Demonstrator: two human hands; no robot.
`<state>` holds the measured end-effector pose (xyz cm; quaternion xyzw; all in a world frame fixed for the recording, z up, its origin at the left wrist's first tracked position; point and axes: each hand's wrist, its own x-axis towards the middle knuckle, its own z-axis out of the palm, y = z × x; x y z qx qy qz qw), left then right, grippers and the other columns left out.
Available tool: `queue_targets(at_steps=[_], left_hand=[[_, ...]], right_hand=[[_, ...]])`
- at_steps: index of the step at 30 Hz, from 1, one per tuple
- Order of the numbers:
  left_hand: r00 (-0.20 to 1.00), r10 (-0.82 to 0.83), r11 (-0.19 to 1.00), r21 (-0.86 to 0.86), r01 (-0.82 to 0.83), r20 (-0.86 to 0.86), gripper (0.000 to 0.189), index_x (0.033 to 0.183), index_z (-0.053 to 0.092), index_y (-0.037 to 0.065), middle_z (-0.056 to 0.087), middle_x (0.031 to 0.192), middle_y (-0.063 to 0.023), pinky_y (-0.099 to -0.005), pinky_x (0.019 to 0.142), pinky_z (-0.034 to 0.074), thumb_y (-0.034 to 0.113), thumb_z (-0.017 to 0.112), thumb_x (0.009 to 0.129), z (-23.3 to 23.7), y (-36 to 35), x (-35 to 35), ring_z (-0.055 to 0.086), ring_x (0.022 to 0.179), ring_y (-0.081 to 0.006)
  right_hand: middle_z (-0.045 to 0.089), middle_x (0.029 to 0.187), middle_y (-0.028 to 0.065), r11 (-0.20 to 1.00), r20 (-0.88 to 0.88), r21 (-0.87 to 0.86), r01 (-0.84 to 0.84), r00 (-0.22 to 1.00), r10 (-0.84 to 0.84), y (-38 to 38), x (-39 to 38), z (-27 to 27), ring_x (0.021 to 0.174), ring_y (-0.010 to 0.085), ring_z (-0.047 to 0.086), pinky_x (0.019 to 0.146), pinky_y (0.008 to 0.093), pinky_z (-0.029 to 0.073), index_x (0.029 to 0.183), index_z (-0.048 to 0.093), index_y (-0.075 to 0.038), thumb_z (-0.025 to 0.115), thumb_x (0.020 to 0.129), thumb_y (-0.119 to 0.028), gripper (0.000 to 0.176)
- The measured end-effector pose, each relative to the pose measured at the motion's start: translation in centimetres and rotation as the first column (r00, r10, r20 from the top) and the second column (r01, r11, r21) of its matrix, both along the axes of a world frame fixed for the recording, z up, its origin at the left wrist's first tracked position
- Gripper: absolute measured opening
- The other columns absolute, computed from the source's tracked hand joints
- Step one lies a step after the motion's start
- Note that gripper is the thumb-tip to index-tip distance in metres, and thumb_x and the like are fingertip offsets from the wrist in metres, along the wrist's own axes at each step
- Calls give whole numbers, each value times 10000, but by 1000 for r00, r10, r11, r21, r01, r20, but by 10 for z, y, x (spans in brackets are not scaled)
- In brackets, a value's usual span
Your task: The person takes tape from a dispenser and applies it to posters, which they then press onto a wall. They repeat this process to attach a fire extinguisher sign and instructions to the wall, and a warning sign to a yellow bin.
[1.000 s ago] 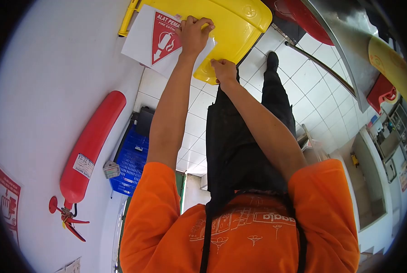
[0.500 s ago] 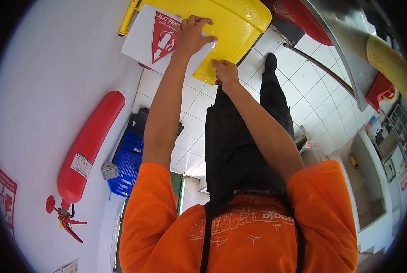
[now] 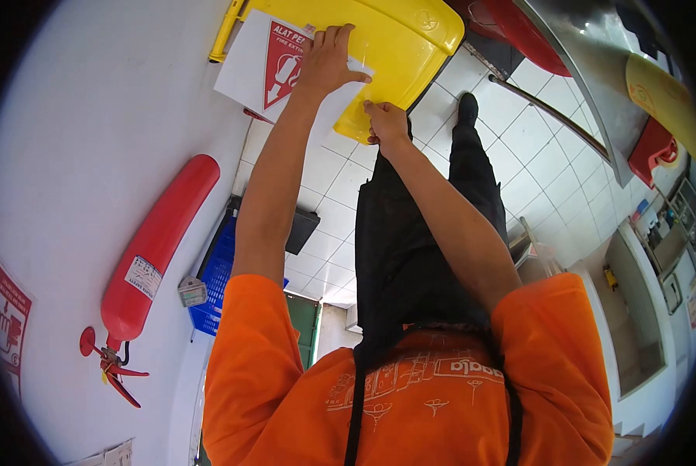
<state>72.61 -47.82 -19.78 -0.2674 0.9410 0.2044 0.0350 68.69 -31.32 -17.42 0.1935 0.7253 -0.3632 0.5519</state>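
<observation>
My left hand (image 3: 326,66) rests on a white sheet (image 3: 243,74) with a red fire extinguisher sign (image 3: 279,66). Its fingers are stretched out and its thumb is spread toward the sheet's right corner. The sheet lies over a yellow bin lid (image 3: 398,46), and my hand and forearm cover part of the print. At the lid's near corner is my right hand (image 3: 387,124), closed with the thumb against the yellow surface. Whatever lies between those fingers is hidden.
A red fire extinguisher (image 3: 157,245) hangs on the white wall at left, near another red sign (image 3: 6,330). A blue crate (image 3: 217,272) stands by the wall. To the right are a steel counter edge (image 3: 589,70) and a metal pipe (image 3: 550,116) above the tiled floor.
My left hand's fingers have straightened and drawn closer together on the sheet. My right hand stays at the lid's corner. The view has shifted slightly.
</observation>
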Motion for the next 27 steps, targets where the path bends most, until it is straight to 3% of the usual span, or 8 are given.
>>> queue_targets(at_steps=[15,17,18,20,21,24,26,27], left_hand=[[920,374,914,124,-387,116,906,1310,475,23,568,1213,-203,-447,922,453,506,848,641,26,23,-1,542,1154,-343],[747,315,609,478,-633,586,854,1249,534,-18,610,1159,-187,-391,866,491,621,742,723,44,21,3,584,1085,-314],[744,316,610,475,-634,588,854,1249,534,-18,610,1159,-187,-391,866,491,621,742,723,48,29,10,584,1085,-314],[614,316,22,642,-767,723,853,1212,572,-26,616,1165,-180,-395,844,504,716,603,791,50,59,29,584,1068,-274],[613,317,21,640,-768,724,853,1212,572,-26,616,1165,-180,-395,844,504,716,603,791,54,74,36,584,1068,-274],[513,462,-223,655,-722,723,847,1253,547,-20,591,1198,-142,-407,909,476,718,535,838,51,113,49,555,1103,-233],[183,588,-731,615,-296,788,737,1233,555,13,566,1168,-97,-410,968,435,655,537,873,40,132,55,532,1108,-205],[182,587,-734,613,-293,789,737,1233,555,13,566,1168,-97,-410,968,435,655,537,873,39,137,52,532,1108,-205]], right_hand=[[576,788,39,942,-37,-308,132,988,-151,6,-6,6,746,152,566,675,314,493,812,590,-58,639,835,-175,129],[597,815,46,912,20,-345,224,973,-231,5,-4,9,774,156,578,700,319,495,828,594,-50,635,836,-167,124],[618,842,53,874,82,-373,313,949,-305,5,-3,10,802,159,589,725,323,498,844,597,-41,630,837,-158,121],[621,832,59,859,102,-383,339,940,-325,7,0,3,783,153,581,700,317,490,823,605,-29,637,828,-155,131],[624,821,65,844,119,-394,365,930,-347,8,1,1,764,146,574,674,312,482,802,612,-16,644,820,-152,141],[621,827,70,851,84,-397,343,937,-339,8,0,3,751,150,566,661,297,475,809,613,-16,639,821,-143,130],[617,814,68,849,70,-405,340,937,-342,6,0,0,724,147,560,644,294,468,779,604,-23,644,818,-147,136],[613,800,66,845,58,-413,338,936,-346,5,-1,-2,697,144,554,627,290,461,750,595,-30,649,814,-151,147]])
